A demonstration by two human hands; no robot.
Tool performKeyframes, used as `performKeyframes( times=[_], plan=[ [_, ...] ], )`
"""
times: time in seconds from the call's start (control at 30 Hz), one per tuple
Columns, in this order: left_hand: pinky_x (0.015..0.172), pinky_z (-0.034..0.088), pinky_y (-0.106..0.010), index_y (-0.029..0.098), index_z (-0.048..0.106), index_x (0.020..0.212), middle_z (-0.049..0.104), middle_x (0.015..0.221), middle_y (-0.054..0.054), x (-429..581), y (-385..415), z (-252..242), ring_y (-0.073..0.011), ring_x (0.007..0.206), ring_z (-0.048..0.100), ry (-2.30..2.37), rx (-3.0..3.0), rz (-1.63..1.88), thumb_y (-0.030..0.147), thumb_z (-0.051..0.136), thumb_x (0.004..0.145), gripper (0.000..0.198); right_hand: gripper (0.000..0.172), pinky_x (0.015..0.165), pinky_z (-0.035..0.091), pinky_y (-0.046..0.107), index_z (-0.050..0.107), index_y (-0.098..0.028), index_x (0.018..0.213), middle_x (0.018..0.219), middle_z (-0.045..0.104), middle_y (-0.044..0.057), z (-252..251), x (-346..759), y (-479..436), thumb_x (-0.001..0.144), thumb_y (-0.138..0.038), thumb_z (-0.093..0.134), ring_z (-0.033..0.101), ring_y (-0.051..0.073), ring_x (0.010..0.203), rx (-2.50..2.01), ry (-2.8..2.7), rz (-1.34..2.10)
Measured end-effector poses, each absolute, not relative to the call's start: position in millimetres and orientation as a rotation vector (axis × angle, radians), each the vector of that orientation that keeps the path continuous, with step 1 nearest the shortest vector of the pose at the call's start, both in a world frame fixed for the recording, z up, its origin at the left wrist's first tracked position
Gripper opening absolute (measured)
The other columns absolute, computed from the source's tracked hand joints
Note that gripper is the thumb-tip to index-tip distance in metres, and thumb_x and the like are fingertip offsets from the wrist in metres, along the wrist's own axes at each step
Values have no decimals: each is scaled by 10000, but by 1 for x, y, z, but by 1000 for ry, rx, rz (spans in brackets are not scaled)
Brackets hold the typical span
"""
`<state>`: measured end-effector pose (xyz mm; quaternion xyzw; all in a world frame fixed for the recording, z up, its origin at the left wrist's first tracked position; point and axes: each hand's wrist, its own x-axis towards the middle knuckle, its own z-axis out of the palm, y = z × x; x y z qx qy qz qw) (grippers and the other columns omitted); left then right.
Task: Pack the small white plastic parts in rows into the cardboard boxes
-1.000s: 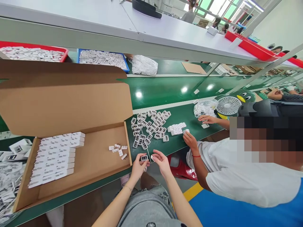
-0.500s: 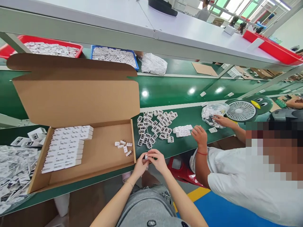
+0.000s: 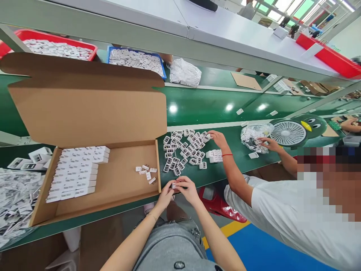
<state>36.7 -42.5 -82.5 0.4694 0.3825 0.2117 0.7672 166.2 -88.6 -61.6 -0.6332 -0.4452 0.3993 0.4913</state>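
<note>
The left hand (image 3: pixel 166 192) and the right hand (image 3: pixel 188 191) are meeting at the near edge of the desk (image 3: pixel 197 177), the fingers of both closing on one small unit (image 3: pixel 173 185). They are holding it just in front of the loose units, near the right corner of the box (image 3: pixel 121 177); the fingers are partly hiding it, so whether it is complete is not showing.

The work is looking partway along. White blocks (image 3: pixel 73 171) are standing in tight rows in the left part of the box, and these are seeming finished. Dozens of units (image 3: pixel 187 153) with dark-windowed faces are lying in a loose cluster on the desk, outside the box's right wall, so much is apparently remaining. A few small white pieces (image 3: pixel 148 175) are lying scattered inside the box, near that wall.

Beyond the cluster, a short white stack (image 3: pixel 216 156) is standing beside a co-worker's arm. One of that person's hands (image 3: pixel 219 139) is reaching the cluster's far right edge, making that side crowded; the other (image 3: pixel 269 144) is touching a clear bag (image 3: pixel 255 135) near a fan (image 3: pixel 287 132).

The raised lid (image 3: pixel 93 114) is standing behind the box, partly blocking the view of a red tray (image 3: pixel 93 52) and a blue tray (image 3: pixel 164 73). A shelf (image 3: pixel 126 28) is running above them. Left of the box, a bag of parts (image 3: pixel 19 203) is lying close by.
</note>
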Motion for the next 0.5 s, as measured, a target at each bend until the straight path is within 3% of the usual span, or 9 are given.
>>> performKeyframes(
  times=[0.23,0.4,0.5],
  plan=[
    [862,486,-392,195,517,1001,595,1042,-33,35,-44,-90,-180,932,588,832,988,464,205,396,721,305,119,811,469,336,704,-289,822,945,552,40,-68,167,-87,732,-322,633,561,165,853,-1547,-1106,987],
    [886,469,-381,172,505,1039,589,1066,-59,33,-44,-86,-190,937,595,806,916,430,321,381,804,305,101,768,457,307,688,-254,810,923,488,40,-71,171,-87,737,-287,627,525,151,822,-1589,-1215,966],
    [899,459,-376,181,490,1055,570,1088,-58,33,-45,-90,-183,962,581,803,922,445,400,385,830,331,140,821,428,307,650,-240,892,941,472,45,-66,174,-85,778,-248,569,505,157,880,-1596,-1313,985]
  ],
)
